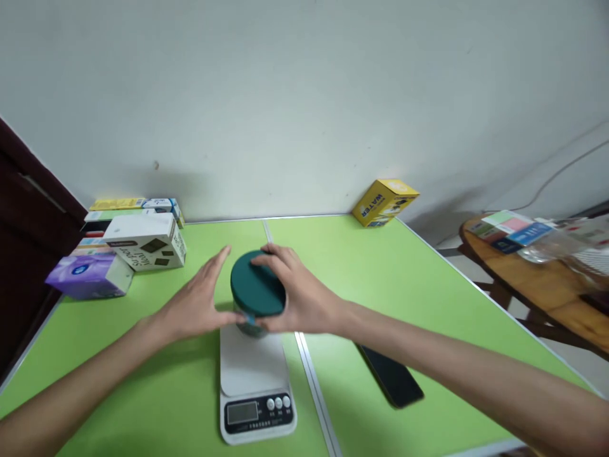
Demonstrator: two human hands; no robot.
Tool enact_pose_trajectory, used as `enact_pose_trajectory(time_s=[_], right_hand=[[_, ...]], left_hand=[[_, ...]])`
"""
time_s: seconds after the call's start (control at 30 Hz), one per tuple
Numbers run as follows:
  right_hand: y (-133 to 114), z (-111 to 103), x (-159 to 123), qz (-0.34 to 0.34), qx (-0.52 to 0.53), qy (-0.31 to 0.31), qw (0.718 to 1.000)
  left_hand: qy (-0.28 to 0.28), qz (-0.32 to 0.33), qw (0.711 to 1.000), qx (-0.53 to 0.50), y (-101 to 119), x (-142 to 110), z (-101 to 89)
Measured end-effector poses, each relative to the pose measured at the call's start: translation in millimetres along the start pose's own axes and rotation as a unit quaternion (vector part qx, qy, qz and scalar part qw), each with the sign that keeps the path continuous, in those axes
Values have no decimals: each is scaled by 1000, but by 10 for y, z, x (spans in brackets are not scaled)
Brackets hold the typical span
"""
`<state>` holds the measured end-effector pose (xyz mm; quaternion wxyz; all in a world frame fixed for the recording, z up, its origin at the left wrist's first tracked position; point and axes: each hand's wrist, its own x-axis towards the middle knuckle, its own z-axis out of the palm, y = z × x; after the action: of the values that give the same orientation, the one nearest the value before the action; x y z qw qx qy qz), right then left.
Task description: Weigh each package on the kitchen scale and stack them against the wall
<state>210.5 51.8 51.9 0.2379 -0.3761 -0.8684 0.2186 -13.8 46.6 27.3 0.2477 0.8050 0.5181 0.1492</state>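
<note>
A jar with a dark green lid (255,291) stands on the far end of a white kitchen scale (251,371) in the middle of the green table (404,279). My right hand (299,298) wraps round the lid from the right, fingers over its top edge. My left hand (197,301) lies against the jar's left side, fingers stretched out and together. The jar's body is mostly hidden by both hands.
Several boxes (147,241) and a purple tissue pack (90,276) sit at the table's back left. A yellow box (384,202) leans at the back edge. A black phone (392,376) lies right of the scale. A wooden table (547,279) with clutter stands at the right.
</note>
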Motion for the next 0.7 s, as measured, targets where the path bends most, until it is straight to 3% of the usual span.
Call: enact_pose_trajectory(time_s=[0.1,0.2,0.33,0.57,0.7], right_hand=[[-209,69,-413,2,28,-24,999],[-291,217,-594,-24,30,-16,999],[-368,288,-568,-67,19,-9,998],[-512,-138,-414,-5,12,-30,999],[-528,5,-409,-14,-24,-73,997]], left_hand=[[-40,1,999,-24,211,-351,179],[-53,-4,999,-5,319,-598,246],[-42,-11,998,38,338,-759,213],[-9,-8,996,84,319,-802,107],[9,11,996,87,336,-777,133]])
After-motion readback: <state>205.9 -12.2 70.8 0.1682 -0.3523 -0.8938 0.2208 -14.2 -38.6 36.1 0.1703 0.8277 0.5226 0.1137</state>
